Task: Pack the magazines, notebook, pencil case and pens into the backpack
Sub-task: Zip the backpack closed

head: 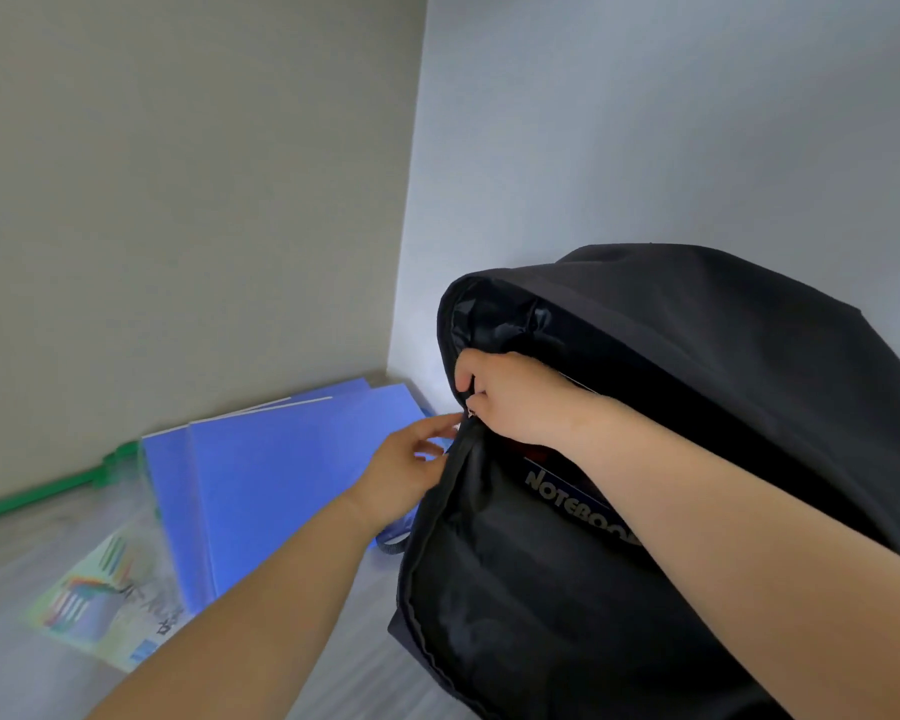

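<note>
Backpack, soft black fabric: right hand pinches its rim; left hand touches it, fingers straight.

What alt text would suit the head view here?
A person's right hand grips the rim of an open black fabric backpack while the left hand touches it; a dark notebook sits inside. Thin blue magazines lie left of it.

Matt black cloth backpack with shiny lining, smooth blue paper-covered magazines, glossy clear plastic pouch
</note>
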